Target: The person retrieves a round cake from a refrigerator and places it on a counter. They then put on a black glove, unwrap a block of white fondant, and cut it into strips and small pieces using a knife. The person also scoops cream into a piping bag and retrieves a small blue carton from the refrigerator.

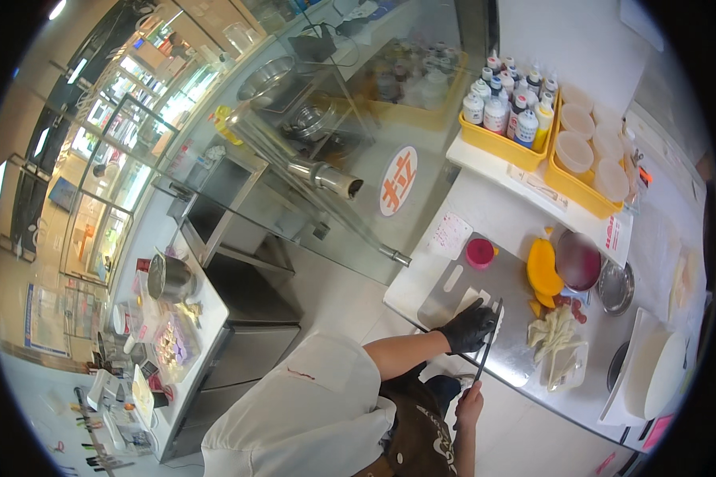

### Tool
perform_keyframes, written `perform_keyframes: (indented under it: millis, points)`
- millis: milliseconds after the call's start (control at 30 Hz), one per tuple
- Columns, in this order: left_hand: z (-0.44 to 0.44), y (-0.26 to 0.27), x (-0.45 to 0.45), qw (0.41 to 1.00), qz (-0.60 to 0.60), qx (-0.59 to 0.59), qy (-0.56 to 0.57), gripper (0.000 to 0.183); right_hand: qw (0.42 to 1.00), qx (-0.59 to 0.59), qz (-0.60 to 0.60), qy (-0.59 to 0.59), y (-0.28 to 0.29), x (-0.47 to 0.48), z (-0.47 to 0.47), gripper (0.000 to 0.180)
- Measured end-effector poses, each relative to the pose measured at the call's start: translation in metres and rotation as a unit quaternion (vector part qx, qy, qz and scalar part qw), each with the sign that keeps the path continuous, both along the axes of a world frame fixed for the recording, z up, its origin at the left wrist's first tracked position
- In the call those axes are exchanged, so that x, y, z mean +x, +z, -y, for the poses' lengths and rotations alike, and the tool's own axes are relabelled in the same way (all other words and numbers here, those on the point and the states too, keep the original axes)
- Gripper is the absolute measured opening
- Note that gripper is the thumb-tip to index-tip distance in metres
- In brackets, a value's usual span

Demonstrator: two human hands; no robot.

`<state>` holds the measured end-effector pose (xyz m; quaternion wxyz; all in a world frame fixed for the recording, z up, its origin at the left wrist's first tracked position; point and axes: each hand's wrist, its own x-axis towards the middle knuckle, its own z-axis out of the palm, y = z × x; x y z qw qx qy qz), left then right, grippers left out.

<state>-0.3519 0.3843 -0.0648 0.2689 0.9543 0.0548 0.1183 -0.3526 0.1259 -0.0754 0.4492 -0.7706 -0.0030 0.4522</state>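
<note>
My left hand (470, 328), in a black glove, rests over a pale white piece of food (497, 325) on the grey metal board (447, 298). Bare, my right hand (469, 405) grips the handle of a long narrow knife (488, 349), its blade lying along the right side of my gloved fingers. Another pale block (470, 300) shows just above the glove. To the right are a cut yellow mango (543, 268), small red fruit pieces (577, 311) and a heap of pale peel (552, 331) beside a clear plastic tray (568, 365).
A dark pink container (480, 253) stands at the board's top. Beyond the mango are a metal bowl of dark red contents (577, 262) and an empty metal bowl (616, 288). Yellow baskets (504, 146) of bottles and tubs occupy the shelf. A white round form (656, 375) stands at right.
</note>
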Motion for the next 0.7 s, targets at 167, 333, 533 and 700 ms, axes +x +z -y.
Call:
perform_keyframes:
  millis: [167, 333, 533, 700]
  points:
    - [-0.005, 0.006, -0.008, 0.996, 0.019, 0.083, -0.01, 0.032, 0.994, 0.015, 0.106, 0.006, -0.011, -0.008, 0.001, 0.062]
    - [-0.033, -0.003, -0.02, 0.987, 0.088, -0.135, -0.001, 0.028, 0.953, -0.094, 0.225, 0.182, 0.0, 0.01, -0.012, 0.045]
    - [-0.047, 0.035, -0.019, 0.999, 0.045, -0.005, 0.026, 0.035, 0.994, -0.063, 0.077, 0.035, 0.037, 0.002, -0.026, 0.062]
    - [-0.06, 0.025, -0.015, 0.999, 0.037, 0.007, 0.038, 0.047, 0.992, -0.039, 0.116, 0.018, 0.044, -0.008, -0.029, 0.058]
